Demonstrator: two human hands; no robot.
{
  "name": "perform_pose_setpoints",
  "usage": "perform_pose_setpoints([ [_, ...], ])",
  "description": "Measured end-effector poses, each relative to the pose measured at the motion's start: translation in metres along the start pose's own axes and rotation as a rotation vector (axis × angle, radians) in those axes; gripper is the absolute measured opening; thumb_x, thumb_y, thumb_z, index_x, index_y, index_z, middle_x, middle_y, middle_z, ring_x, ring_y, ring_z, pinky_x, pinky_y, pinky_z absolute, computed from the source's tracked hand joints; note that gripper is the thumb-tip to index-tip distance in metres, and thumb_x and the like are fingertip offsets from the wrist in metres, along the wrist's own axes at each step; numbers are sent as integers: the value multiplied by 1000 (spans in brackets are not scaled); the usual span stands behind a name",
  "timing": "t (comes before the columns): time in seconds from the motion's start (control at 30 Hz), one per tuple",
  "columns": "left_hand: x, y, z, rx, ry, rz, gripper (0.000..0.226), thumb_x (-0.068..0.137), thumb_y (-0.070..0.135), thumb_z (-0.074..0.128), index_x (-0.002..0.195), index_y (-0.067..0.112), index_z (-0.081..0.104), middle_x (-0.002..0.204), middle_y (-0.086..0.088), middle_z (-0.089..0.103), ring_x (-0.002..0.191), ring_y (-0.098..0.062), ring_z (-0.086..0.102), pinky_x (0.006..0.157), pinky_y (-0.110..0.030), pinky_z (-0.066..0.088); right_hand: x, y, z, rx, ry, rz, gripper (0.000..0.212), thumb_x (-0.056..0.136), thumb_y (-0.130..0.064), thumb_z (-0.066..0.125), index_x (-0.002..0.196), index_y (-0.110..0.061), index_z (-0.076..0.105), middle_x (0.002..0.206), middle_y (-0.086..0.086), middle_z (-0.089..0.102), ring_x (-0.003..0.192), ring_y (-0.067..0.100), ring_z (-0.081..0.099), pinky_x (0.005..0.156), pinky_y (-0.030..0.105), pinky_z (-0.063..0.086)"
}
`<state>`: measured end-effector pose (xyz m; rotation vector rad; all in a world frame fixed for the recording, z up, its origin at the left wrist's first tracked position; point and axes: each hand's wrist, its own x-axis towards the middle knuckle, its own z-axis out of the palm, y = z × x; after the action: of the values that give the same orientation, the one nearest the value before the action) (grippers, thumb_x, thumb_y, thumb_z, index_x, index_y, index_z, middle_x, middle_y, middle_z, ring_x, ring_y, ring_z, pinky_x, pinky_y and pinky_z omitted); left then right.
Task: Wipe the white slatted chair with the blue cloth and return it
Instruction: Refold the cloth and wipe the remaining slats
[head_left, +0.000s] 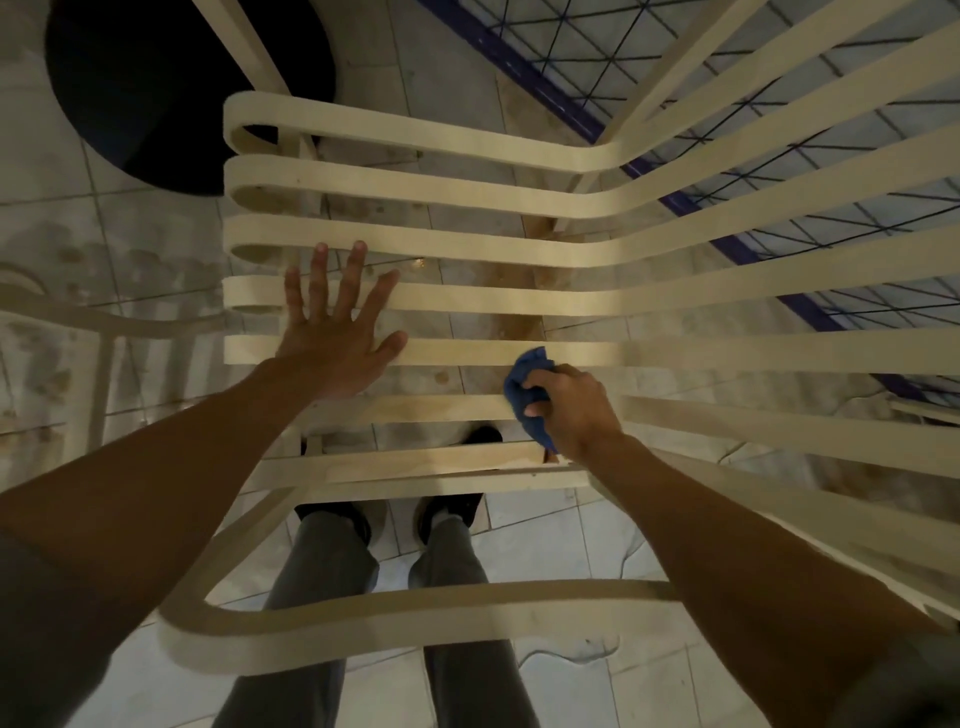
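Pressing flat with fingers spread, the left hand rests across the slats of the white slatted chair, near its curled front edge. The right hand has its fingers curled tight round the bunched blue cloth, holding it against a slat further along the seat. Pale floor tiles, stained and blotchy, show through the gaps. A round black object sits beyond the chair, and blue-framed wire mesh runs behind the backrest. 2 dark shoes stand beneath.

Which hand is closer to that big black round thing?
Left. The left hand lies flat on the chair slats below the black round thing; the right hand, gripping the blue cloth, is farther off.
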<state>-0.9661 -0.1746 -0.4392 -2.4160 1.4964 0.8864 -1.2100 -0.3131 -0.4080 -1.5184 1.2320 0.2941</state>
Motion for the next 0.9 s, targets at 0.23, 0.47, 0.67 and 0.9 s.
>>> perform_pose_setpoints([
  [0.23, -3, 1, 6, -29, 64, -2, 71, 99, 61, 20, 156, 36, -14, 158, 1, -38, 148, -33, -26, 118, -58, -14, 6, -23, 58, -552, -26, -276, 28, 91, -13, 62, 118, -16, 66, 115, 12, 61, 103, 25, 59, 86, 26, 47],
  [0.47, -34, -26, 5, -589, 640, -169, 44, 92, 13, 57, 136, 10, 53, 142, -14, 52, 133, -34, 45, 112, -53, 31, 3, -13, 38, -635, -119, -374, 32, 95, -28, 61, 126, -24, 63, 121, 9, 57, 103, 29, 56, 93, 39, 46],
  [0.67, -69, -64, 52, -1330, 185, -964, 44, 105, 38, 34, 140, 13, 45, 134, -15, 53, 104, -24, 54, 91, -37, 41, -3, -27, 62, -600, -5, -278, 26, 92, -22, 62, 117, -21, 68, 117, 11, 61, 105, 28, 56, 87, 27, 41],
  [0.9, -75, -61, 67, -1425, 41, -898, 67, 102, 62, 16, 154, 22, 29, 152, -13, 41, 134, -31, 45, 113, -53, 36, -8, -74, 135, -677, -35, -274, 35, 96, -30, 54, 130, -25, 57, 126, 13, 53, 111, 33, 52, 99, 42, 44],
])
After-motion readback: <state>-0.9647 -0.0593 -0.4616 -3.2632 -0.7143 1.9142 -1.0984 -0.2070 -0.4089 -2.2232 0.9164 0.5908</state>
